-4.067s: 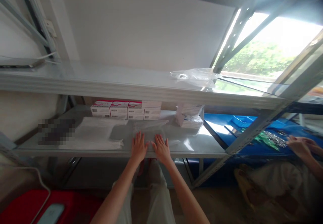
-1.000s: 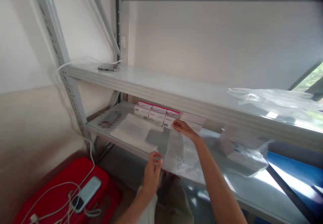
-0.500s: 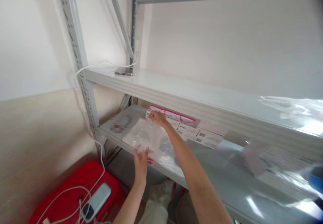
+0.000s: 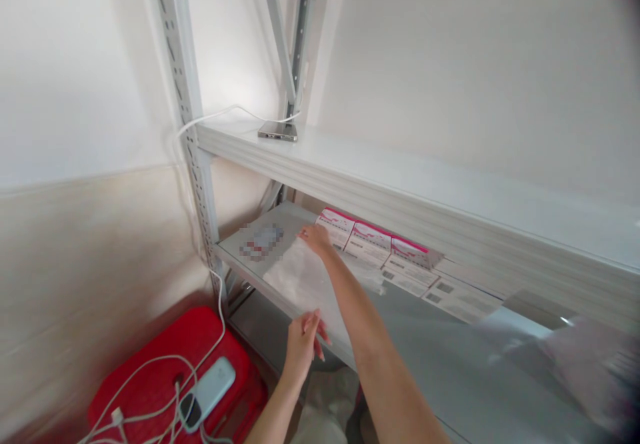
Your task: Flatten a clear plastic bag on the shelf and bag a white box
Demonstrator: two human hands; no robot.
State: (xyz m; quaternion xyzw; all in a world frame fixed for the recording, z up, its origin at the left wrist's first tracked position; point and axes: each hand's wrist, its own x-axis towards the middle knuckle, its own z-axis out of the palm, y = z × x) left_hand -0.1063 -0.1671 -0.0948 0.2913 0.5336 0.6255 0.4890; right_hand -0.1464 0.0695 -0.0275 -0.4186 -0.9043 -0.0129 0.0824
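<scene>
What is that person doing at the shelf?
A person is reaching into a grey metal shelf. The right hand rests at the far edge of a stack of clear plastic bags lying flat on the lower shelf, right beside a row of white and pink boxes. The left hand is at the stack's near edge, fingers loose. A phone charges on the upper shelf, and a red case with cables sits on the floor.
</scene>
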